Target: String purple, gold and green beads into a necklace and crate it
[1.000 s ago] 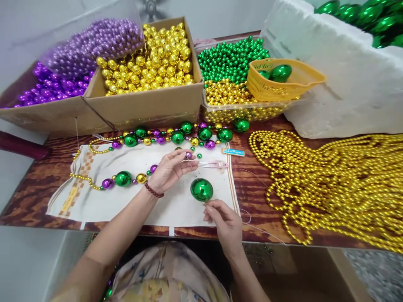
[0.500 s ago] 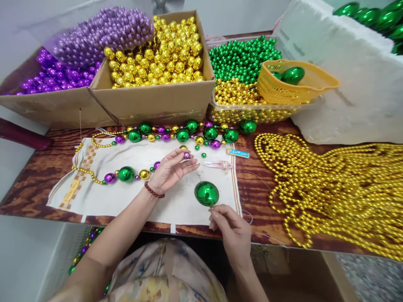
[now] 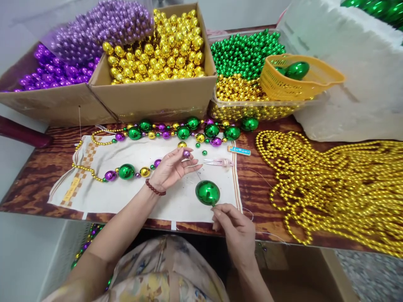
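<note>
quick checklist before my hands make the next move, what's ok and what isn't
1. Small purple bead at the left hand's fingertips: ok.
2. Large green bead between both hands, thin line running to its top: ok.
3. What the right hand pinches at that bead's lower end: cannot tell, too small.
4. Pink-handled snips well away from fingers: not ok, tips lie close to the left fingertips.
5. Thread beside the right hand free of snags: cannot tell.
</note>
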Tool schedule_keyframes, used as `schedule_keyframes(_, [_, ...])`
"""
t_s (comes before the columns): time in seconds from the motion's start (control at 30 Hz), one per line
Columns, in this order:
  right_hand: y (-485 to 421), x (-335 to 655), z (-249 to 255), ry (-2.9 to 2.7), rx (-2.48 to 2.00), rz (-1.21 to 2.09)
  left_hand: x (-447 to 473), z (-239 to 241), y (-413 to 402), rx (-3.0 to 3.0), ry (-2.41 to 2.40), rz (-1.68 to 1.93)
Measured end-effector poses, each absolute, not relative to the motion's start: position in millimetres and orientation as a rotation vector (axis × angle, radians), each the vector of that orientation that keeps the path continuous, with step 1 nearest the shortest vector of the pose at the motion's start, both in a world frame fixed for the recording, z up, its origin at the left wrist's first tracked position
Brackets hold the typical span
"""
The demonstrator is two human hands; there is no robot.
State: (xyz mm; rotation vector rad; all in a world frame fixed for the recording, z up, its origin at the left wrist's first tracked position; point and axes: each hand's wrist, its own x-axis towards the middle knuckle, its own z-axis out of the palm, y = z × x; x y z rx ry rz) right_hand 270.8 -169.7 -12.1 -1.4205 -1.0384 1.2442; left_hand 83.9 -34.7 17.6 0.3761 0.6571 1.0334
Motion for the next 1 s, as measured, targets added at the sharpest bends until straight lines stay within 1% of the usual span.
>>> schedule_keyframes(0.63, [-170, 264, -11, -0.893, -1.482, 1.181, 83, 12, -37, 0.357, 0.716, 1.043])
schedule_keyframes(1.0, [-172, 265, -11, -0.916, -1.489, 1.164, 83, 3, -35, 0.370, 0.715, 1.033])
